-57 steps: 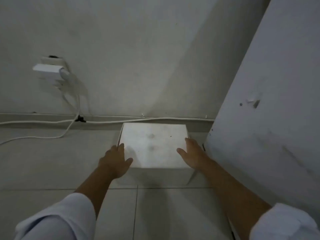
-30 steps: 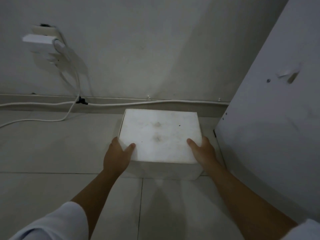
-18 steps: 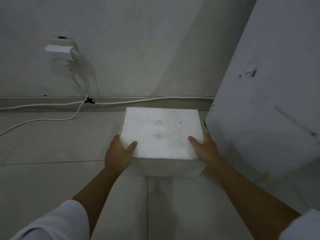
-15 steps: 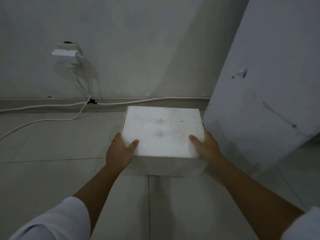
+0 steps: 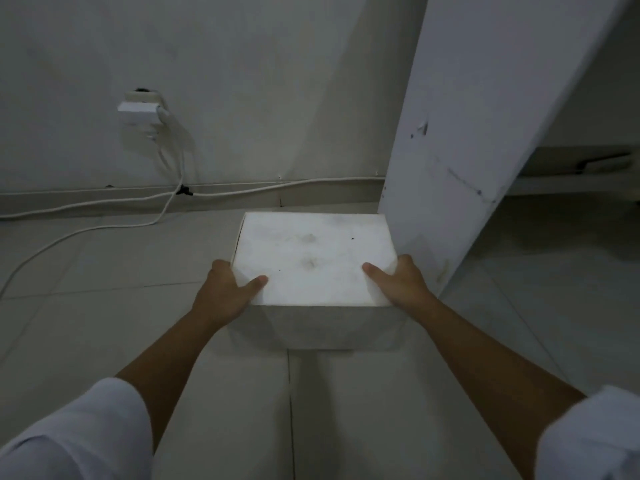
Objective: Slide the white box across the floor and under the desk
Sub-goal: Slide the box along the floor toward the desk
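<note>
The white box [image 5: 311,261] sits on the tiled floor in the middle of the head view, its lid slightly smudged. My left hand [image 5: 225,292] grips its near left corner, thumb on the lid. My right hand [image 5: 401,282] grips the near right corner the same way. Just right of the box stands the desk's white side panel [image 5: 467,140], almost touching the box's far right edge. Beyond the panel, at the right, the dim space under the desk [image 5: 571,230] shows.
A wall runs behind the box with a socket and white plug adapter [image 5: 138,109] at the left. White cables [image 5: 104,202] run along the skirting and loop across the floor at the left. Open tiled floor [image 5: 104,306] lies left and in front.
My hands moved from the box's sides to a grip on its near corners. The box has come nearer to me, and the view has turned right, showing the space under the desk.
</note>
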